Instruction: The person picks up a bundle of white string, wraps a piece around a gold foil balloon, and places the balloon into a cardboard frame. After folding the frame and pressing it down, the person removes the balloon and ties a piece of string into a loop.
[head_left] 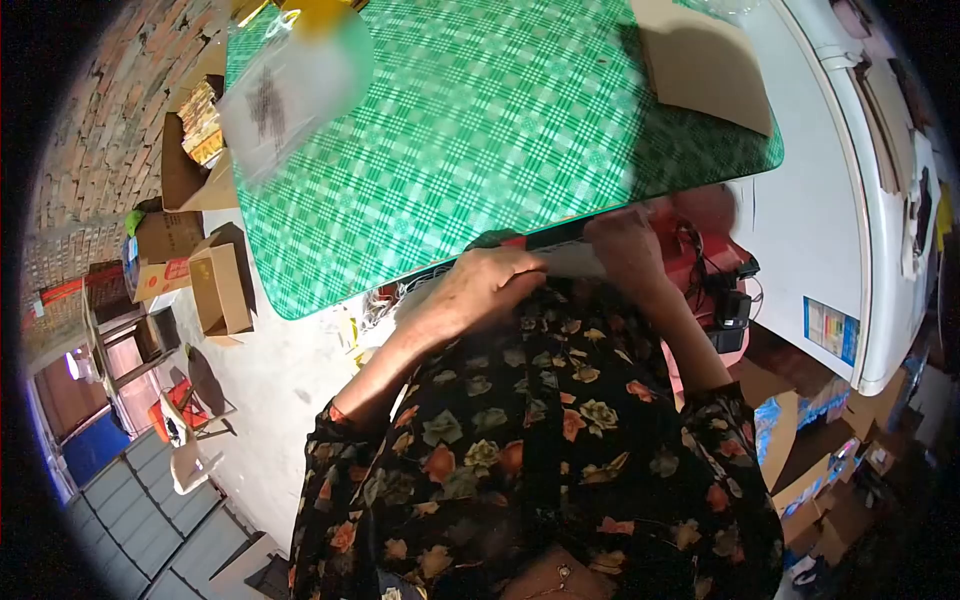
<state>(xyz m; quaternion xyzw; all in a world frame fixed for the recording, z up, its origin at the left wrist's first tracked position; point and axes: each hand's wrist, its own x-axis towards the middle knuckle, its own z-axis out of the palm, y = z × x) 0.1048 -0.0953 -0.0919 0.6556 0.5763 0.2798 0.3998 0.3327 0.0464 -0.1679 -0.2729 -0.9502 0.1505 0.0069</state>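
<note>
My left hand [470, 292] and my right hand [625, 245] meet at the near edge of a table covered with a green checked cloth [450, 130]. Both close on a pale flat item [572, 262] held between them just under the table edge; what it is I cannot tell. A dark strip [555, 237] runs along the table edge above it. My flowered sleeves and dress [540, 440] fill the lower middle of the view.
A brown cardboard sheet [705, 65] lies on the table's far right and a blurred clear bag [290, 85] on its far left. A red device with black cables [715, 275] sits below the table. A white appliance [830, 190] stands right. Cardboard boxes [220, 290] stand left and lower right.
</note>
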